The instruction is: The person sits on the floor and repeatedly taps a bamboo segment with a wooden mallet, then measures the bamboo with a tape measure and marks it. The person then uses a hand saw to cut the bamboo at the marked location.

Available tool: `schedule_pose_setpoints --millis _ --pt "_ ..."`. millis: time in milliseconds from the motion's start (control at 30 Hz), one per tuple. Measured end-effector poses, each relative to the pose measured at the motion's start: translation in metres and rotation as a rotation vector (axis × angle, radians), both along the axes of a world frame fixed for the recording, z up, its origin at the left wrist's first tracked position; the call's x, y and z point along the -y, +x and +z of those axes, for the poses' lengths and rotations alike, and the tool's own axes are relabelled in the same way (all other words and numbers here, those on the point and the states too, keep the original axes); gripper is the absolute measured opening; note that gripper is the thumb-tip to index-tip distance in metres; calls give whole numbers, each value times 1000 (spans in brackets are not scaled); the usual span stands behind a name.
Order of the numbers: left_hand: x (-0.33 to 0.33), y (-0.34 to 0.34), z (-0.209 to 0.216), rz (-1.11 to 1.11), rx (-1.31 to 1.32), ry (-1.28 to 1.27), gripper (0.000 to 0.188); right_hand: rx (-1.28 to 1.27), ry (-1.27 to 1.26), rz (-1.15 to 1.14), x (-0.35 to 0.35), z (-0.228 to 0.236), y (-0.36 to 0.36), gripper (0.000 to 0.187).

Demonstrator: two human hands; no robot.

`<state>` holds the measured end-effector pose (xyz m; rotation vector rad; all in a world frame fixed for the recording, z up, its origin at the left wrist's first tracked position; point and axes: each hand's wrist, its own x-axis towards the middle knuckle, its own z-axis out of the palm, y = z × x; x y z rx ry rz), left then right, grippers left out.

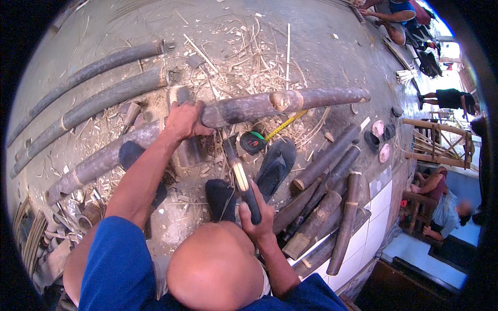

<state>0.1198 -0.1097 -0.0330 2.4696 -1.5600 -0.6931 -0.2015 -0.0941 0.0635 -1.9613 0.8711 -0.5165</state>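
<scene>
A long, thick bamboo pole (241,109) lies slantwise across the floor in front of me, over a short dark block (191,151). My left hand (185,122) is closed over the pole near its middle, with the thumb toward the right. My right hand (258,212) grips a hand tool (239,175) by its black and pale-wood handle. Its dark metal head points up toward the pole's near side; its exact kind is hard to make out. Just right of the head lies a tape measure (252,142), its yellow blade drawn out to the pole.
Two more bamboo poles (98,98) lie at the left. Cut bamboo lengths (324,207) are piled at the right, by white tiles (371,228). Shavings (254,62) cover the floor. Black sandals (277,163) are near my knees. Other people (441,202) sit at the right.
</scene>
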Motion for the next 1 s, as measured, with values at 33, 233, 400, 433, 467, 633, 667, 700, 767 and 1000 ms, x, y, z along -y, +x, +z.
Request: schedule_pose_setpoints --millis 33,233,400,433,467,633,667,700,767,1000 --pt "0 -1 0 11 1 4 85 25 -28 11 -2 2 -4 61" --pt "0 -8 5 43 14 -38 85 -9 -14 -14 32 -40 56 54" --pt "-3 -2 4 46 -36 -22 89 25 6 -6 7 -7 16 59" --pt "-1 -2 2 30 -31 7 89 52 -54 21 -1 3 3 59" --pt "-3 -4 0 36 -10 -8 88 44 -78 34 -3 6 -1 58" --pt "-5 -13 -1 45 74 -117 88 24 -32 -16 23 -30 39 58" --pt "-5 -12 1 65 73 -113 89 30 -10 -15 28 -39 47 58" --pt "-7 -14 2 65 40 -83 89 31 45 -16 28 -42 44 59" --pt "-2 -6 5 70 4 7 90 -23 17 9 22 -40 32 59" --pt "-5 -11 0 67 41 -105 90 5 -62 29 1 -7 2 57"
